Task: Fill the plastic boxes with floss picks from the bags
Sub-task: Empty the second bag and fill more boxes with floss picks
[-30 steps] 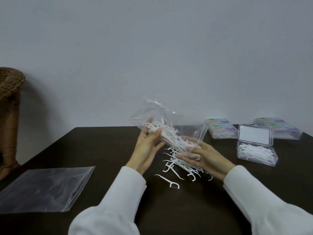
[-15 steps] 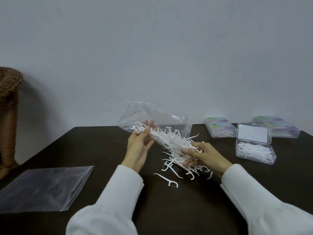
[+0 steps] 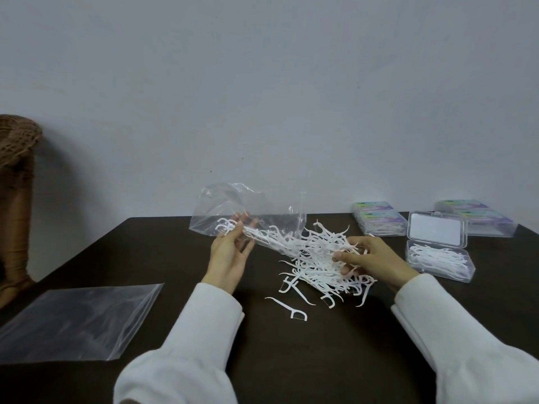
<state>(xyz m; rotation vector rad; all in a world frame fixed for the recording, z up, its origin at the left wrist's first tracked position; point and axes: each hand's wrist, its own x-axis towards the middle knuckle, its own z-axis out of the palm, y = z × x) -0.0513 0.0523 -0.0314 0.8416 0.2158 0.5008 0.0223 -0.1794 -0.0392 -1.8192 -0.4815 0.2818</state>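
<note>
Clear plastic, crumpled and nearly empty, is what the left hand (image 3: 230, 252) holds up over the table (image 3: 151, 258): the bag (image 3: 250, 211), gripped at its closed end together with the ends of a few picks, its mouth tipped down toward the right. A white stream of floss picks (image 3: 315, 252) runs out of that mouth, its long axis slanting from upper left at the left hand down to lower right, where it meets the right hand (image 3: 370, 258). The right hand's thumb and fingers are curled round the lower end of the bundle, holding it just above a loose heap lying on the table. One pick (image 3: 288, 309) lies apart, nearer the person.

The open box (image 3: 440, 259), lid up and already partly filled with picks, stands just to the right of the right hand, well apart from the left. That is the relation the next move probably turns on: the right hand is the nearer one, and the box's long side runs roughly left to right, so the bundle would likely need turning to lie along it. Tangled picks may snag and scatter on the way.

Closed boxes (image 3: 379, 221) sit behind the open one. A flat bag (image 3: 75, 319) lies at the left.
</note>
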